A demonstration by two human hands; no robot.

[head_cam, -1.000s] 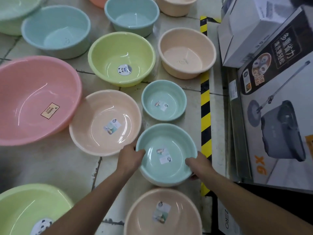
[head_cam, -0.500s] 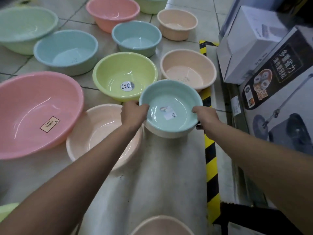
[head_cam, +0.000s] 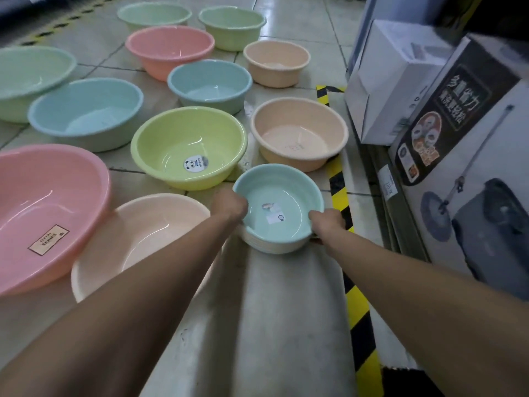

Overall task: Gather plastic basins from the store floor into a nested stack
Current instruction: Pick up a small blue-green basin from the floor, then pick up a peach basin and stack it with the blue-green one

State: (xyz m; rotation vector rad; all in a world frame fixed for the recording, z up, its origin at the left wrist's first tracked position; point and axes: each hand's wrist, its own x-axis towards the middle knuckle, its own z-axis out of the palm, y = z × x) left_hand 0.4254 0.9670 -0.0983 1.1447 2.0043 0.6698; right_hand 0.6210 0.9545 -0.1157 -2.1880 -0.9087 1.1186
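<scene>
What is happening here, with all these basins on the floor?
A person grips a small teal basin by its rim, left hand on one side and right hand on the other, near the striped floor tape. Beside it a yellow-green basin, a peach basin and others sit singly, not yet stacked.

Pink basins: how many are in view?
2. A large pink basin at the left edge, partly cut off; a smaller pink basin farther back, near the top. Others may lie outside the frame.

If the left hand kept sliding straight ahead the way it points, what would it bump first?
The left hand grips the small teal basin; pushed onward, that pair would likely reach the peach basin just beyond, though depth is unclear.
</scene>
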